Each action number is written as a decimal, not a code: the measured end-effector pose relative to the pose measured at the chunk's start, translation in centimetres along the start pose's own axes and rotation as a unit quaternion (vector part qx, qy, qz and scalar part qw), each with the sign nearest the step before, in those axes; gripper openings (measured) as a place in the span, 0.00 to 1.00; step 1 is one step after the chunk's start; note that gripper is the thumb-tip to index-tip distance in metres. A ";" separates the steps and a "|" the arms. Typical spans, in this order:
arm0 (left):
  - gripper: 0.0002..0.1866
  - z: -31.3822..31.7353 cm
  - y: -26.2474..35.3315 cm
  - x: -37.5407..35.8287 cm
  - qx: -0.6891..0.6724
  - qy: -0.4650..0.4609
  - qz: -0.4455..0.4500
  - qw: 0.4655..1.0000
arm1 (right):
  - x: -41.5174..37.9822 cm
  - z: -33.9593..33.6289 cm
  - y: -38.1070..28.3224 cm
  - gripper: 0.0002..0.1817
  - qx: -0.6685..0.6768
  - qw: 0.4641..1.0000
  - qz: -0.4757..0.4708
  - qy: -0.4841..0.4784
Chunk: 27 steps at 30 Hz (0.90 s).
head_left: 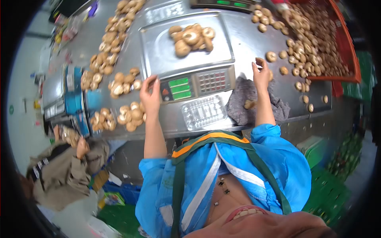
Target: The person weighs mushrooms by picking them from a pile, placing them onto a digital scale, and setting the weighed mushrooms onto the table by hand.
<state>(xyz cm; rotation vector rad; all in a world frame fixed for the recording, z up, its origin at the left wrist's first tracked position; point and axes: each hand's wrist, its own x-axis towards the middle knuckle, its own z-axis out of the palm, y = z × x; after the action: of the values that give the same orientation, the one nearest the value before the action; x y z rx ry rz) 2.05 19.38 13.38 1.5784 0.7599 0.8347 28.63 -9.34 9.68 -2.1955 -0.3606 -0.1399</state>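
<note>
A pile of brown mushrooms (191,38) rests on the metal pan of a scale (152,51) with lit green displays. My left hand (150,92) is by the scale's lower left corner, fingers curved and apart, holding nothing. On the other side of the scale, my right hand (260,73) is above the table, thumb and fingers apart, with a mushroom (270,75) just beside it. Below the scale's keypad lies a clear plastic tray (204,112). A grey cloth (240,99) lies under my right forearm, with a small mushroom piece (249,104) on it.
An orange-red crate (352,51) at the right spills many mushrooms (303,55) onto the metal table. Mushroom heaps (131,116) line the left side. A second scale (226,4) stands at the far edge. At lower left, a person (65,174) holds a pack of mushrooms (70,136).
</note>
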 end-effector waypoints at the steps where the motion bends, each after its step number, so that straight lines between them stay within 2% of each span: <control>1: 0.09 0.1 -0.3 -0.4 0.045 0.002 0.010 0.999 | 0.2 -1.3 0.6 0.20 -0.076 0.997 0.004 -0.009; 3: 0.08 0.3 -0.2 -0.9 0.081 -0.002 0.021 0.996 | 1.0 -3.0 4.3 0.24 -0.153 0.987 0.025 0.036; 6: 0.08 0.9 -0.2 -1.4 0.051 0.003 0.013 0.999 | 4.2 -4.7 10.0 0.29 -0.182 0.981 0.009 0.063; 9: 0.08 1.6 0.1 -1.7 0.036 0.002 -0.003 0.999 | 7.4 -4.4 12.1 0.34 -0.193 0.979 -0.017 0.058; 10: 0.08 2.1 1.1 -1.8 0.029 -0.001 -0.007 1.000 | 8.1 -4.2 12.6 0.38 -0.211 0.976 0.003 0.053; 11: 0.08 2.4 1.8 -1.7 0.023 -0.008 -0.010 1.000 | 8.5 -4.4 13.1 0.38 -0.207 0.977 0.007 0.055; 13: 0.08 2.6 1.8 -1.6 0.036 -0.005 0.017 0.999 | 9.1 -5.4 12.7 0.39 -0.189 0.975 0.110 0.041; 15: 0.08 3.1 1.9 -1.4 0.044 0.008 0.041 0.998 | 9.0 -6.0 12.7 0.39 -0.200 0.973 0.111 0.041; 17: 0.07 3.1 2.1 -1.8 0.046 -0.015 0.024 0.999 | 9.3 -5.4 13.3 0.37 -0.204 0.978 -0.040 0.006; 18: 0.07 3.3 1.8 -1.9 0.034 -0.005 -0.024 0.999 | 9.9 -4.7 14.0 0.37 -0.197 0.979 -0.051 -0.004; 19: 0.07 4.1 2.2 -1.3 0.080 -0.003 0.009 0.997 | 10.5 -4.1 15.0 0.37 -0.166 0.983 -0.067 -0.047; 20: 0.07 5.0 2.9 -1.3 0.110 -0.024 0.003 0.994 | 11.1 -3.7 15.9 0.36 -0.136 0.983 -0.081 -0.090; 21: 0.07 6.4 4.7 -0.5 0.156 -0.068 0.095 0.981 | 12.0 -3.6 16.5 0.33 -0.139 0.983 -0.062 -0.101; 23: 0.14 8.9 5.0 1.9 0.238 -0.078 0.237 0.939 | 12.4 -3.3 13.3 0.26 -0.074 0.996 0.027 -0.050; 24: 0.18 10.2 5.0 3.5 0.269 -0.087 0.307 0.909 | 12.3 -3.3 11.3 0.26 -0.069 0.996 0.018 -0.054; 25: 0.20 11.4 5.4 4.8 0.312 -0.082 0.328 0.888 | 12.1 -3.2 9.2 0.23 0.100 0.986 0.078 -0.108; 26: 0.22 12.4 5.7 5.9 0.354 -0.078 0.347 0.865 | 12.1 -3.0 8.0 0.22 0.262 0.941 0.138 -0.161; 27: 0.22 13.1 5.5 6.9 0.356 -0.070 0.344 0.866 | 12.4 -2.3 8.0 0.20 0.344 0.886 0.149 -0.271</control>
<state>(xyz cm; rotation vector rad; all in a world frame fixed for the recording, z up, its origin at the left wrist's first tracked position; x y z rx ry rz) 16.96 17.35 18.10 2.6370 0.3884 0.9760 42.97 -13.19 7.80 -1.5110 -0.3061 0.6906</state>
